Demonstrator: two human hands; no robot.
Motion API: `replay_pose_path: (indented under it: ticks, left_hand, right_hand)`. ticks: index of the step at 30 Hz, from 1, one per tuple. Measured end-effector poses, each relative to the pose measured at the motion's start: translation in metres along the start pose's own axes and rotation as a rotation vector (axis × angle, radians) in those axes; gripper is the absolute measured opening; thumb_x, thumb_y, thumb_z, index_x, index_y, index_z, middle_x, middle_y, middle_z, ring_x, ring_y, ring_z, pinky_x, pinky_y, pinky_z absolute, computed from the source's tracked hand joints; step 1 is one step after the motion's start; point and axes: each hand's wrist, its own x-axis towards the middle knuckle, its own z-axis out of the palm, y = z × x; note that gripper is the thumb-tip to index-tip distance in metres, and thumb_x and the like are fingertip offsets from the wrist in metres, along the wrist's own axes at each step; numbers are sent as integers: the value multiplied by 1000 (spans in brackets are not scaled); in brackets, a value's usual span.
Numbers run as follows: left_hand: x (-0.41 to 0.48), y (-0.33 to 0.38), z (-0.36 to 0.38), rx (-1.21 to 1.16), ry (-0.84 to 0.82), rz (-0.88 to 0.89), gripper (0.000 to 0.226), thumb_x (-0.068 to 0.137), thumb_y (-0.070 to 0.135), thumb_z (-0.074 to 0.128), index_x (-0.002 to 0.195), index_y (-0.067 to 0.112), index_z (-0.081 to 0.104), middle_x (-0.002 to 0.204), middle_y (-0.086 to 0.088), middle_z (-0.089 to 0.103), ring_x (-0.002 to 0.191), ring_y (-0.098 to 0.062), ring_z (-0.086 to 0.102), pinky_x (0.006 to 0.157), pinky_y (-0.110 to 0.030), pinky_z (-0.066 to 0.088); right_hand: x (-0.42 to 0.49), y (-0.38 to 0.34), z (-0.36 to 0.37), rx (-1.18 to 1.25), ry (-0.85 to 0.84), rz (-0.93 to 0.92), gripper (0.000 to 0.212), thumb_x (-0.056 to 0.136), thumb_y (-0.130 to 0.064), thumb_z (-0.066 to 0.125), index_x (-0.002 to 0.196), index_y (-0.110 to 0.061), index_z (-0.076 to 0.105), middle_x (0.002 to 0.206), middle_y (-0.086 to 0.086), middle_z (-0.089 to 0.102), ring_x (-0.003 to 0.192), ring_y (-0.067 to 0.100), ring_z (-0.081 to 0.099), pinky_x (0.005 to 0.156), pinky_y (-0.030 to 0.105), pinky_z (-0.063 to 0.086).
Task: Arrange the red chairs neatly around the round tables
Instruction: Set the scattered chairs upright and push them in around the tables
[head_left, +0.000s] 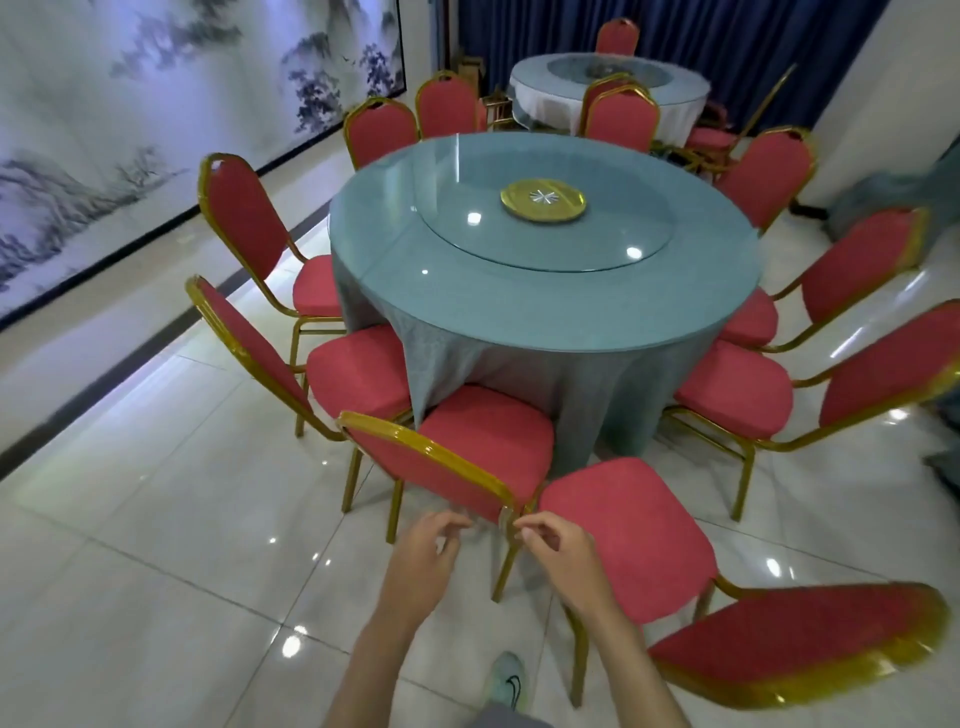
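A round table (524, 312) with a teal cloth and glass top stands in the middle, ringed by several red chairs with gold frames. The nearest red chair (441, 470) faces the table, its seat touching the cloth. My left hand (423, 553) and my right hand (558, 548) hover just behind the right corner of its backrest, fingers loosely curled, gripping nothing. Whether my right fingertips touch the gold post is unclear. To the right, a second red chair (631, 535) is angled, its backrest near my right arm.
A glass turntable with a gold disc (543, 200) sits on the table. A second round table (530, 101) with more red chairs stands at the back by a blue curtain. A painted wall panel runs along the left. My shoe (506, 678) is on the glossy tiled floor.
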Motion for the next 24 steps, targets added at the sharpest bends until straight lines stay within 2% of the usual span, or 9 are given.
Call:
replay_pose_path:
  ticks: [4, 8, 12, 14, 20, 24]
  left_hand:
    - [-39, 25, 34, -179, 46, -99, 24, 100, 8, 60, 102, 27, 74, 99, 18, 73, 95, 2, 65, 79, -16, 50]
    - [-69, 54, 61, -229, -3, -73, 29, 99, 8, 61, 97, 34, 72, 95, 21, 72, 94, 0, 66, 75, -11, 48]
    - [-80, 81, 78, -191, -24, -71, 34, 100, 9, 61, 92, 41, 68, 93, 30, 69, 90, 1, 66, 76, -18, 52]
    - [-84, 92, 90, -165, -38, -75, 32, 99, 9, 61, 92, 40, 69, 90, 27, 71, 89, 2, 66, 78, -22, 53]
    - [-97, 142, 151, -139, -75, -111, 32, 96, 3, 58, 93, 32, 72, 89, 20, 73, 90, 6, 65, 82, -18, 51]
    - [-113, 178, 202, -195, -23, -147, 32, 96, -2, 57, 94, 25, 73, 91, 8, 75, 86, 3, 66, 78, -16, 49]
  right_hand:
    - [-63, 10, -33, -23, 24, 18, 19, 98, -14, 65, 100, -27, 78, 95, -22, 75, 94, -3, 69, 84, 18, 53]
    - [-105, 27, -62, -66, 59, 26, 20, 98, -18, 63, 99, -34, 76, 97, -24, 74, 97, -2, 68, 86, 21, 53]
    - [-123, 47, -87, -80, 68, 46, 19, 98, -20, 63, 98, -34, 76, 95, -24, 74, 95, -3, 68, 88, 28, 56]
    - [-130, 56, -99, -92, 63, 49, 19, 98, -20, 63, 98, -35, 76, 95, -26, 73, 94, -4, 68, 87, 27, 56]
    - [-151, 101, -172, -69, 50, 9, 19, 98, -21, 64, 98, -36, 76, 92, -23, 74, 93, -2, 68, 86, 26, 56]
    - [-171, 135, -239, 12, 60, -21, 21, 97, -13, 65, 99, -30, 78, 87, -17, 76, 88, -1, 70, 84, 26, 57]
